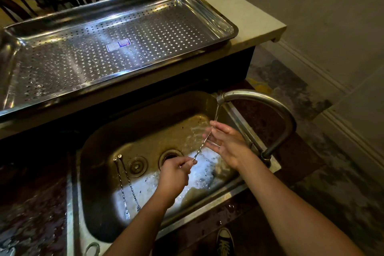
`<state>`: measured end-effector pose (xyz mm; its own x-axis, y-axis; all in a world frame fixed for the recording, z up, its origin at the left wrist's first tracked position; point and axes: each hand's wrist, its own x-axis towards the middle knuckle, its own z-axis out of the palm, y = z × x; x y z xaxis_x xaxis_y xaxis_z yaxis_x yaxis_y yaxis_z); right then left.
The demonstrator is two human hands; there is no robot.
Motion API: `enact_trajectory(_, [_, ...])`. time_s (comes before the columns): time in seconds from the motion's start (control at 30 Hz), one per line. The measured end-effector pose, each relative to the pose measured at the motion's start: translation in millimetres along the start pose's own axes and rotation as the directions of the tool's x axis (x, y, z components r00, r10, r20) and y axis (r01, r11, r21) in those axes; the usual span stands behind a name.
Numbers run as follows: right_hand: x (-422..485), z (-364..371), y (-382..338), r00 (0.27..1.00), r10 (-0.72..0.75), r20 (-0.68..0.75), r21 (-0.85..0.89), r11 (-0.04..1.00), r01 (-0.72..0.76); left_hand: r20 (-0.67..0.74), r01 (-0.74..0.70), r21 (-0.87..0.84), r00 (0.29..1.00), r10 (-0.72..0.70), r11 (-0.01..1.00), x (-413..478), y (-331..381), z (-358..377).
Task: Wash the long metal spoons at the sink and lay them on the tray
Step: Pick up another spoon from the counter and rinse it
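Note:
My left hand (175, 174) grips the lower end of a long twisted metal spoon (200, 147) over the sink (99, 203). The spoon's upper end rests against the palm of my right hand (225, 141), whose fingers are spread under the running water. Two more long twisted spoons (126, 185) lie side by side on the sink's floor at the left. The perforated steel tray (220, 14) sits on the raised counter behind the sink with no spoons in it.
The curved tap (276, 108) arches over the sink's right side, water flowing. A drain hole (170, 156) and a strainer plug (137, 166) lie in the basin. A metal ring (92, 249) rests on the wet near rim. My shoe (225, 242) shows below.

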<state>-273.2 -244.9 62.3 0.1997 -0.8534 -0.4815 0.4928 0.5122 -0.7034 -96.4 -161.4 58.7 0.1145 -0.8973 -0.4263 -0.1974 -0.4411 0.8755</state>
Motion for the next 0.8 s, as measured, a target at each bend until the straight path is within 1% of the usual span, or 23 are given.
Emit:
enact_trajectory(0.07, [1.7, 1.4, 2.7, 0.999, -0.004, -0.039, 0.018, 1.000, 0.005, 0.027, 0.035, -0.065, 0.999, -0.033, 0.997, 0.0, 0.8, 0.9])
enact_trajectory(0.17, [4.2, 4.1, 2.6, 0.995, -0.021, -0.094, -0.017, 1.000, 0.020, 0.039, 0.032, -0.057, 0.999, -0.030, 0.998, -0.8, 3.1, 2.6])
enact_trajectory(0.23, [4.0, 4.1, 3.7, 0.996, -0.034, -0.077, -0.049, 0.998, 0.030, 0.042, 0.046, -0.074, 0.998, -0.043, 0.996, 0.0, 2.7, 3.9])
enact_trajectory(0.33, [-0.8, 7.0, 12.2, 1.000, 0.001, 0.002, -0.084, 0.996, -0.001, 0.032, 0.064, -0.137, 0.998, -0.060, 0.989, 3.2, 3.3, 5.6])
enact_trajectory(0.37, [-2.4, 9.8, 12.2, 1.000, -0.002, -0.010, -0.089, 0.996, 0.002, 0.036, 0.059, -0.141, 0.998, -0.055, 0.988, 3.7, 3.9, 6.3])
enact_trajectory(0.4, [-1.8, 12.8, 9.2, 0.998, -0.015, -0.054, -0.079, 0.997, 0.011, 0.047, 0.053, -0.144, 0.998, -0.047, 0.988, 4.0, 4.7, 7.3])
enact_trajectory(0.47, [3.7, 15.5, 1.0, 0.990, -0.033, -0.140, 0.003, 0.999, 0.034, 0.071, 0.047, -0.150, 0.997, -0.037, 0.988, 3.0, 5.5, 8.7])
enact_trajectory(0.5, [4.4, 19.0, -2.8, 0.988, -0.037, -0.148, 0.050, 0.998, 0.045, 0.076, 0.051, -0.158, 0.996, -0.040, 0.986, 2.8, 5.7, 9.3])
enact_trajectory(0.57, [1.9, 25.8, 0.0, 0.997, -0.035, -0.074, 0.102, 0.994, 0.043, 0.067, 0.069, -0.187, 0.996, -0.057, 0.980, 3.8, 6.7, 9.9])
enact_trajectory(0.63, [-3.0, 28.9, 9.2, 1.000, -0.011, 0.012, 0.067, 0.998, 0.010, 0.049, 0.071, -0.205, 0.997, -0.062, 0.976, 5.3, 9.2, 10.1])
enact_trajectory(0.67, [-4.6, 29.2, 9.8, 1.000, -0.007, 0.026, 0.040, 0.999, 0.006, 0.049, 0.066, -0.201, 0.997, -0.057, 0.977, 5.4, 10.5, 9.9])
enact_trajectory(0.73, [-2.9, 27.9, 2.5, 1.000, -0.019, -0.001, 0.067, 0.998, 0.019, 0.071, 0.060, -0.195, 0.996, -0.047, 0.979, 3.9, 11.3, 8.5])
enact_trajectory(0.8, [1.1, 24.8, -5.6, 0.999, -0.043, -0.030, 0.167, 0.985, 0.048, 0.105, 0.071, -0.206, 0.993, -0.050, 0.976, 2.2, 11.5, 7.2])
